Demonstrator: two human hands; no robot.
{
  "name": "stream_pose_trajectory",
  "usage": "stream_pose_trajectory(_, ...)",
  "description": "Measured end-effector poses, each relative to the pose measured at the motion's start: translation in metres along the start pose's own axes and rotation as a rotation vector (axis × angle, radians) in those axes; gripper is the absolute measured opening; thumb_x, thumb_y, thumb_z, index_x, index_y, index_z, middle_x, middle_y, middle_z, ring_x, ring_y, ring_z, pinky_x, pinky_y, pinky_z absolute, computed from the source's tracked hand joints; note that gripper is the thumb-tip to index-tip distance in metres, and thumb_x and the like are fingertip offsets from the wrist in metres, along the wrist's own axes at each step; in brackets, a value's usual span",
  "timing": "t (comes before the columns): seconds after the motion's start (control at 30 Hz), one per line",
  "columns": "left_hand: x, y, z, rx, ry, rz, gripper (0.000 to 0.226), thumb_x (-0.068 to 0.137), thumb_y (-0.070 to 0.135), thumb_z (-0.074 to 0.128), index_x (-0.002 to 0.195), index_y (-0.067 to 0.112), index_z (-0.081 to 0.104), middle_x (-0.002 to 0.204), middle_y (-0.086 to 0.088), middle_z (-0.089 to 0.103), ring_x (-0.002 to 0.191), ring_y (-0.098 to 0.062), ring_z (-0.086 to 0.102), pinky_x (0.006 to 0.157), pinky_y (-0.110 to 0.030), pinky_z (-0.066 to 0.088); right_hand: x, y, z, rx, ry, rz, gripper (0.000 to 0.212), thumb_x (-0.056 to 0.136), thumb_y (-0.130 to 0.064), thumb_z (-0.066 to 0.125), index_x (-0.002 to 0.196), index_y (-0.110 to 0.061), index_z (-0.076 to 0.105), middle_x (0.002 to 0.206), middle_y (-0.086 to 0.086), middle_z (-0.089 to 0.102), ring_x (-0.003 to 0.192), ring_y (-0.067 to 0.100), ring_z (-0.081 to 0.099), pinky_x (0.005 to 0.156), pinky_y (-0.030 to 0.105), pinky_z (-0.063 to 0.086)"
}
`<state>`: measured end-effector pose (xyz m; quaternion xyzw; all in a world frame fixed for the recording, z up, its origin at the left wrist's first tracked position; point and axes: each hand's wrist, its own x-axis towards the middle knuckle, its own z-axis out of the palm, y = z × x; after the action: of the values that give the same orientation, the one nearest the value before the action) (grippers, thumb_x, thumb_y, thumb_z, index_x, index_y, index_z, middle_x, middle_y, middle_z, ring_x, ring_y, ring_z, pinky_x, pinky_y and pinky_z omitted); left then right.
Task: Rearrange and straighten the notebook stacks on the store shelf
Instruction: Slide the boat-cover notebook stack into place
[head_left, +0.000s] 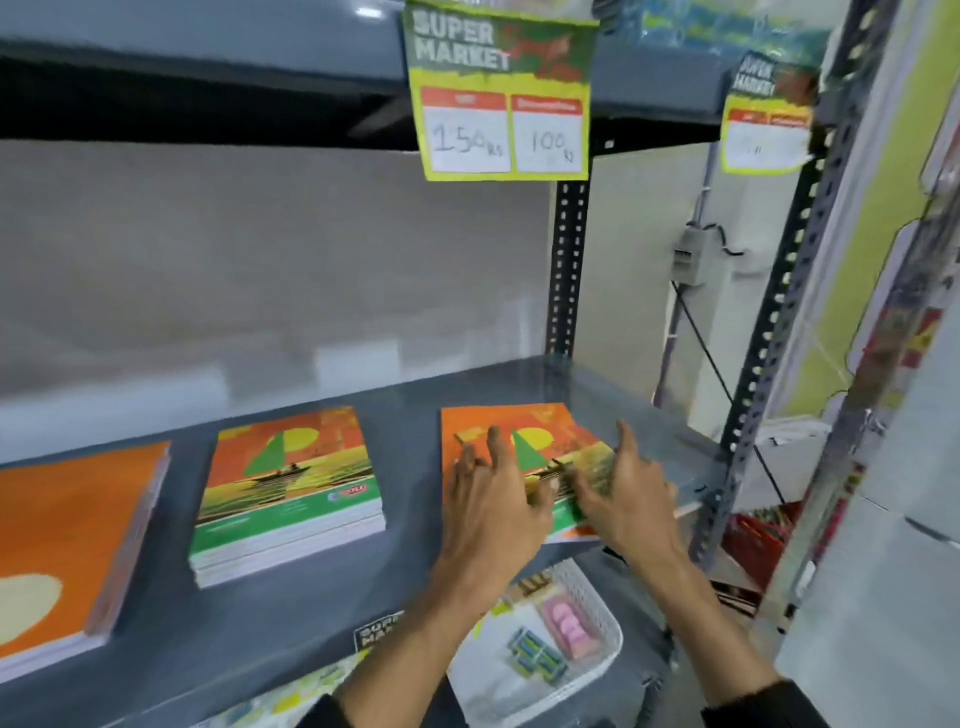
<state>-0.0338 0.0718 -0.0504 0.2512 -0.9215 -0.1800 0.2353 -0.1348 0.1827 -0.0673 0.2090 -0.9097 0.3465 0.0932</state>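
Observation:
Three notebook stacks lie on the grey shelf (322, 613). The right stack (524, 426) has orange and green covers, and its top notebook sits skewed on the one beneath. My left hand (493, 499) lies flat on its left half with fingers spread. My right hand (623, 493) rests at its right front corner, fingers apart over the cover. Whether either hand grips a notebook is blurred. The middle stack (291, 488) shows a sailboat cover and sits squared. A plain orange stack (62, 551) lies at the far left, partly out of frame.
A price sign (501, 93) hangs from the shelf above, with a second sign (766, 119) to the right. Perforated metal uprights (569, 270) frame the shelf's right end. Below the shelf a white basket (587, 623) holds erasers and small items.

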Motion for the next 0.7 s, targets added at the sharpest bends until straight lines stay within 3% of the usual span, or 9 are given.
stream_pose_trajectory(0.17, -0.004, 0.0, -0.003, -0.372, 0.095, -0.042, 0.086, 0.084, 0.013, 0.068, 0.153, 0.016, 0.017, 0.144, -0.014, 0.051, 0.129, -0.032, 0.052, 0.104, -0.04, 0.043, -0.009, -0.009, -0.008, 0.15, 0.08, 0.002, 0.067, 0.087, -0.039, 0.073, 0.142, -0.017, 0.04, 0.115, 0.012, 0.07, 0.121, 0.037, 0.058, 0.1, 0.049, 0.035)
stream_pose_trajectory(0.3, -0.007, -0.018, -0.032, -0.613, 0.268, -0.026, 0.086, 0.084, -0.002, 0.064, 0.148, 0.036, 0.02, 0.137, 0.008, 0.058, 0.118, -0.02, 0.062, 0.103, -0.039, 0.049, -0.017, -0.052, -0.018, 0.275, 0.148, -0.088, 0.063, 0.085, -0.032, 0.076, 0.138, -0.015, 0.045, 0.112, 0.013, 0.07, 0.113, 0.041, 0.06, 0.097, 0.055, 0.043)
stream_pose_trajectory(0.4, -0.005, -0.052, -0.067, -0.708, 0.291, -0.028, 0.087, 0.085, -0.01, 0.06, 0.147, 0.037, 0.019, 0.147, 0.005, 0.051, 0.132, -0.018, 0.053, 0.112, -0.045, 0.041, -0.026, -0.095, -0.011, 0.391, 0.12, -0.201, 0.065, 0.085, -0.026, 0.076, 0.141, -0.014, 0.044, 0.117, 0.011, 0.071, 0.113, 0.037, 0.063, 0.095, 0.053, 0.048)
stream_pose_trajectory(0.5, -0.005, -0.092, -0.107, -0.686, 0.315, -0.069, 0.085, 0.085, -0.011, 0.059, 0.148, 0.03, 0.019, 0.146, 0.0, 0.052, 0.132, -0.019, 0.052, 0.112, -0.044, 0.041, -0.037, -0.138, 0.011, 0.47, 0.031, -0.273, 0.068, 0.086, -0.022, 0.076, 0.144, -0.014, 0.042, 0.117, 0.01, 0.072, 0.111, 0.035, 0.064, 0.092, 0.05, 0.05)
stream_pose_trajectory(0.57, -0.007, -0.115, -0.125, -0.577, 0.374, -0.119, 0.084, 0.082, -0.009, 0.06, 0.147, 0.03, 0.023, 0.137, 0.006, 0.06, 0.118, -0.016, 0.062, 0.1, -0.03, 0.049, -0.043, -0.16, 0.028, 0.484, -0.027, -0.296, 0.073, 0.086, -0.021, 0.076, 0.148, -0.015, 0.038, 0.115, 0.011, 0.071, 0.109, 0.036, 0.063, 0.092, 0.049, 0.05)
stream_pose_trajectory(0.63, -0.011, -0.135, -0.138, -0.475, 0.41, -0.165, 0.085, 0.078, -0.006, 0.061, 0.147, 0.03, 0.025, 0.123, 0.01, 0.065, 0.1, -0.013, 0.067, 0.077, -0.011, 0.046, -0.05, -0.178, 0.047, 0.482, -0.086, -0.307, 0.075, 0.087, -0.022, 0.076, 0.15, -0.017, 0.034, 0.116, 0.009, 0.07, 0.111, 0.034, 0.062, 0.094, 0.049, 0.049)
stream_pose_trajectory(0.7, -0.016, -0.154, -0.144, -0.361, 0.377, -0.229, 0.087, 0.078, -0.002, 0.063, 0.151, 0.023, 0.023, 0.128, -0.001, 0.066, 0.105, -0.014, 0.062, 0.074, -0.009, 0.039, -0.056, -0.187, 0.066, 0.456, -0.152, -0.303, 0.077, 0.087, -0.024, 0.075, 0.15, -0.018, 0.031, 0.115, 0.008, 0.07, 0.114, 0.034, 0.061, 0.097, 0.049, 0.048)
